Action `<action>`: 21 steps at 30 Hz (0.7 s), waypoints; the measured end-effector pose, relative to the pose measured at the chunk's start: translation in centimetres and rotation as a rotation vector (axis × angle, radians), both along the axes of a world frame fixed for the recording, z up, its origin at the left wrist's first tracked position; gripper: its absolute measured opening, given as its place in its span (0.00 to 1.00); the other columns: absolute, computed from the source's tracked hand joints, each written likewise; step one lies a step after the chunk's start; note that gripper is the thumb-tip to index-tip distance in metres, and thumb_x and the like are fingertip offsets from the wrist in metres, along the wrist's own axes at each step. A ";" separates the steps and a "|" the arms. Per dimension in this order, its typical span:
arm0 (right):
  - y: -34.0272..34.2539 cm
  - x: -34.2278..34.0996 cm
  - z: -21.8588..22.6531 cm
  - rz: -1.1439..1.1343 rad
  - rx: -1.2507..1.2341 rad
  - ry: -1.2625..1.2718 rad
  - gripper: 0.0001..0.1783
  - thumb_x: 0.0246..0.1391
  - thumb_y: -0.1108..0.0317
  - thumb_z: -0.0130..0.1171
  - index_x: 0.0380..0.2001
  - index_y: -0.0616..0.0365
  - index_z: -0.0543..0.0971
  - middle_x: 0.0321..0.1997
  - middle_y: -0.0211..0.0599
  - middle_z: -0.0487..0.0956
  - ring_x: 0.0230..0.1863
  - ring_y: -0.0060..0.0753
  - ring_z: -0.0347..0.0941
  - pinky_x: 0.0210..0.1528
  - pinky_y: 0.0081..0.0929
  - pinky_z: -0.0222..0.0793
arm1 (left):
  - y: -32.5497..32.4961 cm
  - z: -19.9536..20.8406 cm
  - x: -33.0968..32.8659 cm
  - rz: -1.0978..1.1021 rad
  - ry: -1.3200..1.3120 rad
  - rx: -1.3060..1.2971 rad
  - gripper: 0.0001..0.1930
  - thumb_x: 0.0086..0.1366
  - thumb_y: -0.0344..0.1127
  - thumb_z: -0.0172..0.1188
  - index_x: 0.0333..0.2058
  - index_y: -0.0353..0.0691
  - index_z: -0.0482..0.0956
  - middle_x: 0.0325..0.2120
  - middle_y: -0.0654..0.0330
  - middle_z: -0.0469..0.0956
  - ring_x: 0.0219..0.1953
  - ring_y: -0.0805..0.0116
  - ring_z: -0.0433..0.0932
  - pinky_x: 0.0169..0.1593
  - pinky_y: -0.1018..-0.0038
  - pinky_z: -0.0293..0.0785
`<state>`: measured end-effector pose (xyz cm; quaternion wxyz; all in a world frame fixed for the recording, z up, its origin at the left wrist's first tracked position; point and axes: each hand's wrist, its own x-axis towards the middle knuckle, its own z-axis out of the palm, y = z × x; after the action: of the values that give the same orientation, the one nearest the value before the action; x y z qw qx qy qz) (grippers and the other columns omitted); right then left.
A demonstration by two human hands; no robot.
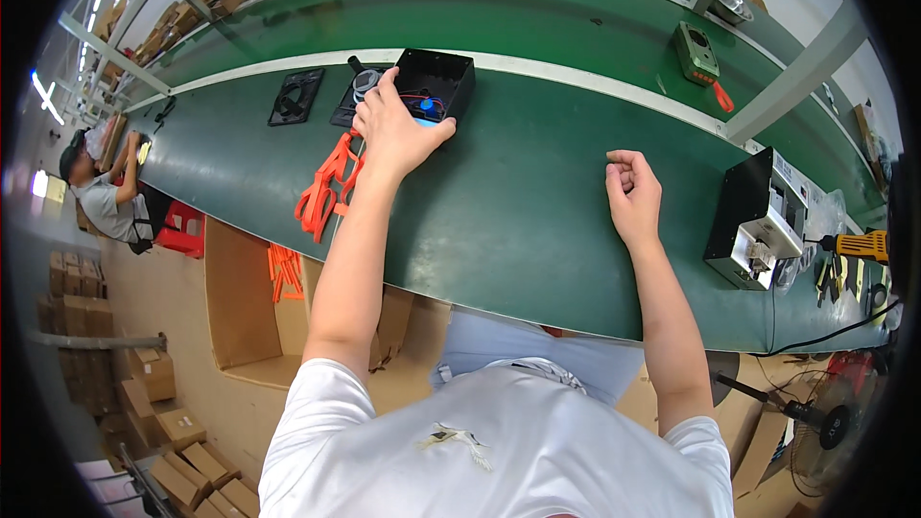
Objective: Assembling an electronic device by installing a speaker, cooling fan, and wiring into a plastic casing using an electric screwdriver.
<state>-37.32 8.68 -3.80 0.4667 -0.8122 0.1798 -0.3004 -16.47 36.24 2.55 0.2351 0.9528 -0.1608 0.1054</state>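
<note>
My left hand (389,132) grips an open black box (459,77) near the back edge of the green workbench, thumb on its near side and fingers over its left side. Inside it show thin red wires and a small blue round part (428,105). Left of the box, partly behind my fingers, are a grey coil of cable (366,82) and a black part. Orange-handled tools (328,187) lie beside my left forearm. My right hand (633,197) is apart from everything, over the bench to the right, its fingers curled in and nothing visible in them.
A flat black panel (295,96) lies left of the box. At the right stand a black-and-silver metal unit (763,221) and a yellow power screwdriver (861,246). The raised shelf holds a green meter-like device (696,53). A co-worker (110,192) sits far left; cardboard boxes (153,374) fill the floor.
</note>
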 end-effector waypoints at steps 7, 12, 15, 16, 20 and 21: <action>-0.4 0.0 -0.2 0.008 0.073 -0.011 0.09 0.61 0.76 0.60 0.44 0.64 0.80 0.31 0.27 0.77 0.27 0.12 0.67 0.33 0.15 0.68 | 1.4 1.3 -5.9 -0.295 -0.141 -0.121 0.56 0.41 0.46 0.78 0.67 0.39 0.57 0.61 0.43 0.63 0.63 0.42 0.60 0.68 0.49 0.53; -0.3 0.1 -0.3 0.006 0.073 -0.018 0.09 0.61 0.75 0.61 0.44 0.64 0.80 0.31 0.26 0.77 0.27 0.12 0.67 0.32 0.15 0.68 | 1.9 0.0 -7.9 -0.382 -0.090 -0.163 0.56 0.40 0.45 0.78 0.66 0.38 0.57 0.60 0.46 0.64 0.59 0.45 0.62 0.66 0.52 0.56; -0.1 0.0 -0.1 0.000 0.060 -0.009 0.09 0.61 0.75 0.61 0.44 0.63 0.80 0.32 0.26 0.78 0.27 0.12 0.68 0.33 0.15 0.68 | 1.9 0.1 -8.2 -0.383 -0.057 -0.188 0.56 0.39 0.44 0.78 0.66 0.38 0.57 0.59 0.46 0.64 0.59 0.45 0.62 0.66 0.52 0.56; -0.1 -0.1 -0.1 -0.007 0.067 -0.006 0.09 0.61 0.74 0.61 0.45 0.63 0.80 0.32 0.26 0.78 0.27 0.12 0.68 0.33 0.15 0.69 | 1.9 0.1 -8.3 -0.376 -0.036 -0.192 0.55 0.40 0.44 0.78 0.66 0.37 0.57 0.59 0.46 0.64 0.59 0.45 0.62 0.65 0.51 0.57; -0.1 0.0 0.0 -0.014 0.070 0.014 0.09 0.62 0.74 0.61 0.45 0.62 0.80 0.32 0.26 0.78 0.28 0.12 0.69 0.35 0.15 0.69 | 1.8 0.1 -8.5 -0.360 -0.011 -0.223 0.56 0.40 0.43 0.78 0.66 0.36 0.57 0.59 0.46 0.63 0.59 0.45 0.62 0.66 0.51 0.56; 0.0 0.0 0.0 -0.019 0.068 0.023 0.09 0.62 0.74 0.61 0.45 0.62 0.80 0.32 0.26 0.78 0.28 0.12 0.69 0.35 0.15 0.69 | 1.7 0.2 -8.6 -0.356 -0.019 -0.200 0.56 0.40 0.43 0.78 0.66 0.36 0.57 0.59 0.45 0.63 0.60 0.44 0.61 0.66 0.51 0.56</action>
<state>-37.35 8.65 -3.83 0.4889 -0.7976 0.2029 -0.2893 -25.08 37.99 2.70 0.3421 0.8801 -0.3178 0.0864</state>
